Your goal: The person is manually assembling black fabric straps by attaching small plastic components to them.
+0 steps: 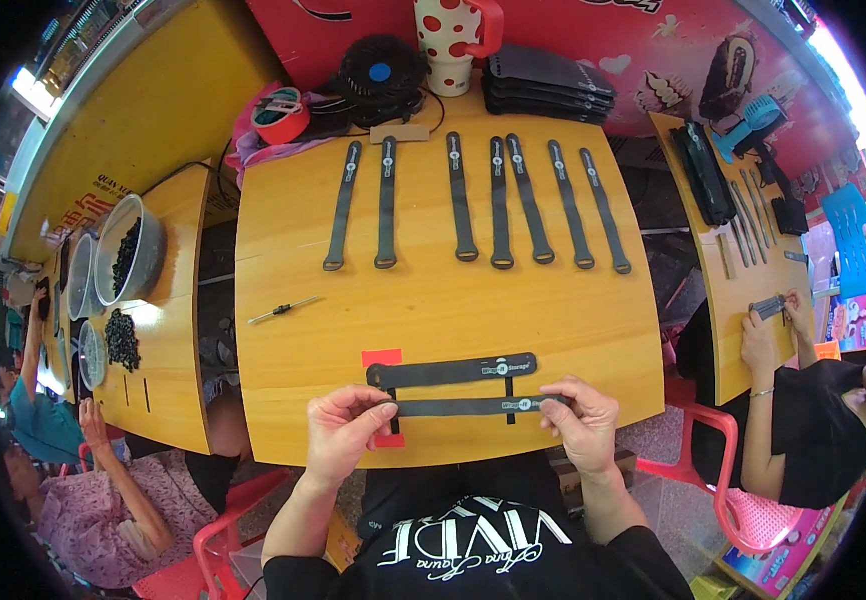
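Observation:
Near the front edge of the table, a dark grey strap (450, 408) with pale printing is stretched level between my hands. My left hand (345, 422) pinches its left end between thumb and fingers. At the other end, my right hand (583, 418) grips it beside the printed part. Just beyond lies a wider dark strap (443, 374), flat and roughly parallel to the held one. Two short black strips run crosswise by these straps, the right strip (510, 385) near the printing. Red tape (383, 357) marks the tabletop at the left.
Several dark straps (463, 200) lie in a row across the table's far half. A thin screwdriver-like tool (285, 309) rests at left. Behind stand a small black fan (383, 75), a dotted cup (445, 45) and stacked dark pouches (548, 85). Co-workers sit at side tables.

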The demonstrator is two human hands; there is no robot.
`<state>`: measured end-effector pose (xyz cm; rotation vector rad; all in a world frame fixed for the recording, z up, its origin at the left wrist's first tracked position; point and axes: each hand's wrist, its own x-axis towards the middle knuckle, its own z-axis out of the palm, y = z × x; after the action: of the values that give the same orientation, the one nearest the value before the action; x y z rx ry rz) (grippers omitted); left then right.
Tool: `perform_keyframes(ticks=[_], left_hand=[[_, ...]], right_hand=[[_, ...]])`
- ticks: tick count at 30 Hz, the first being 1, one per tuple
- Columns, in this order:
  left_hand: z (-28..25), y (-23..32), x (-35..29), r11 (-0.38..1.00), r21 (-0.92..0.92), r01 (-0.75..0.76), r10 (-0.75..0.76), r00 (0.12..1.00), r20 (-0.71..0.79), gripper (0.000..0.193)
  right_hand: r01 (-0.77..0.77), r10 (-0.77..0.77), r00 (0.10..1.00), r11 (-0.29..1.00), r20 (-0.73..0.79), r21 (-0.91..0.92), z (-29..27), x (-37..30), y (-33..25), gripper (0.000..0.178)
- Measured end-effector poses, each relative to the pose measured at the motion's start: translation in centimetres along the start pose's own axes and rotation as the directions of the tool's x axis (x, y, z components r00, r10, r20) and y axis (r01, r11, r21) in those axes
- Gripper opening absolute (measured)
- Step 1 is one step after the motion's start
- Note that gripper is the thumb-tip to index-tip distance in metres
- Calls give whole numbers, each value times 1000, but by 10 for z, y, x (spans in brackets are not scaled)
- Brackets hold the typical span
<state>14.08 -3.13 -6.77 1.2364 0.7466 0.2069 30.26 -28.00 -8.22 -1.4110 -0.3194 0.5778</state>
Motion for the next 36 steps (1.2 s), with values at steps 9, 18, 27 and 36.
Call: perform_keyframes(ticks=[9, 18, 27, 36], left_hand=[[11, -6, 9, 989, 107, -105, 125, 972, -199, 11], [2, -12, 13, 993, 80, -83, 100, 966, -237, 13], [4, -9, 12, 995, 67, -75, 91, 958, -270, 13], [4, -12, 13, 993, 66, -93, 109, 950, -294, 13]], right_hand=[[175, -221, 968, 935, -122, -308, 10, 20, 14, 20], [193, -275, 954, 864, -117, -464, 10, 24, 17, 15], [145, -257, 953, 855, -162, -498, 15, 22, 24, 20], [160, -297, 942, 808, -158, -568, 20, 24, 20, 20]])
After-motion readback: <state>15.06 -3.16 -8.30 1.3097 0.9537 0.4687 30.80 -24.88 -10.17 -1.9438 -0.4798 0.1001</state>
